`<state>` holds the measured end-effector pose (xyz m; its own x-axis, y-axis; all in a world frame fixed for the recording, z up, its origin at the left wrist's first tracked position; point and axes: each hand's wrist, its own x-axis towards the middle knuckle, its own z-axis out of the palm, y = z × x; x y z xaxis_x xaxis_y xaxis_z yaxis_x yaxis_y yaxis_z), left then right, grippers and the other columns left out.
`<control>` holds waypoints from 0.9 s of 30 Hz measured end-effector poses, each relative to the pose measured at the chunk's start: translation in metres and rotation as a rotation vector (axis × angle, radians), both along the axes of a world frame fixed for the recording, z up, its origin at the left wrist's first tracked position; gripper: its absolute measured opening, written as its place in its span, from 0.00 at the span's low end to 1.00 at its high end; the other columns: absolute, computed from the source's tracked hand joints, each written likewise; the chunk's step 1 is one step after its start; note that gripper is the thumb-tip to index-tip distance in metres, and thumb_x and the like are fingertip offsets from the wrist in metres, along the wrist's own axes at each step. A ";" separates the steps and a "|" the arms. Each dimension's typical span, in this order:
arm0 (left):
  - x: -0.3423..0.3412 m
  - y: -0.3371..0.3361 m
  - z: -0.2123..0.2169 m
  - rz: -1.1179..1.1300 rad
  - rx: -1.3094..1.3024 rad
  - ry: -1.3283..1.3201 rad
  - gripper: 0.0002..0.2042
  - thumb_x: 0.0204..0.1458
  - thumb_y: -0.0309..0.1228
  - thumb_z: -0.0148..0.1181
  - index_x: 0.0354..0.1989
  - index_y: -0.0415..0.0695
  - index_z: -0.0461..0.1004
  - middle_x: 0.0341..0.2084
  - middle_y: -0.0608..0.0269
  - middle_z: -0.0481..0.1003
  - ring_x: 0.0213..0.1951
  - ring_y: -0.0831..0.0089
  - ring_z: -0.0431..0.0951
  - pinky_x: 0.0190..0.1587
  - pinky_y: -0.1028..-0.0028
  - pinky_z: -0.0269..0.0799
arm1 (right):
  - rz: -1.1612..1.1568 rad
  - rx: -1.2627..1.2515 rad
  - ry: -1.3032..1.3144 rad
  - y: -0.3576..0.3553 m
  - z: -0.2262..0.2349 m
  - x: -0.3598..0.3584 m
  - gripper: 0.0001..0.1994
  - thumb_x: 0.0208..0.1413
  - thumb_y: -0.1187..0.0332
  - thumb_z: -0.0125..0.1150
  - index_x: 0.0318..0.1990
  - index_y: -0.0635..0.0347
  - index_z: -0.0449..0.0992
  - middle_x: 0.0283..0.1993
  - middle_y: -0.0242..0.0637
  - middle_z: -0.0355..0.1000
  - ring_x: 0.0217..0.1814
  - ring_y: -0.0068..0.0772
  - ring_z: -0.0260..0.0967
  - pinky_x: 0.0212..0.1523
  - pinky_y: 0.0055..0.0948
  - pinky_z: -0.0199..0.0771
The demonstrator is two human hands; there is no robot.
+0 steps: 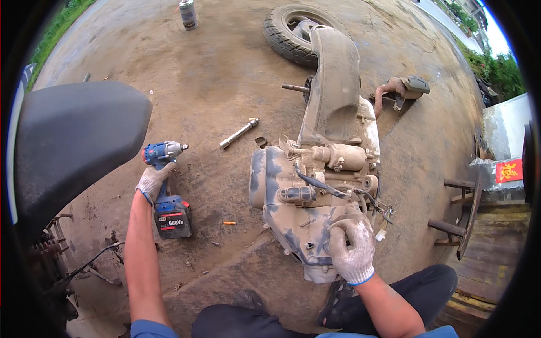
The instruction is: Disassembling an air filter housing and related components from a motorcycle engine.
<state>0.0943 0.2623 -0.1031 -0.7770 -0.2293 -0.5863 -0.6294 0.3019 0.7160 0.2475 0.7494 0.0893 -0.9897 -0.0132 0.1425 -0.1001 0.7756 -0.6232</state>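
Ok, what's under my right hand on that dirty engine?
The right hand rests flat on the engine case, its dusty grey-blue cover near the lower end. The spot beneath the glove is covered; a wire bundle runs just beside it.

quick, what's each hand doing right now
Left hand: closed around the grip of the blue cordless impact wrench on the ground.
Right hand: resting palm-down on the dusty scooter engine casing, fingers bent, holding nothing.
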 end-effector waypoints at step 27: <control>-0.035 0.122 -0.005 -0.629 -0.915 0.056 0.13 0.65 0.35 0.60 0.52 0.42 0.82 0.49 0.42 0.84 0.53 0.46 0.86 0.56 0.52 0.82 | -0.007 -0.010 0.043 -0.003 -0.004 -0.007 0.02 0.54 0.79 0.64 0.33 0.63 0.81 0.36 0.46 0.79 0.40 0.53 0.77 0.46 0.45 0.77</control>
<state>0.0598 0.3848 -0.1077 -0.9268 -0.1134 -0.3581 -0.1524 0.9849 0.0824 0.2403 0.7465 0.0857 -0.9828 -0.0050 0.1848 -0.1216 0.7701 -0.6262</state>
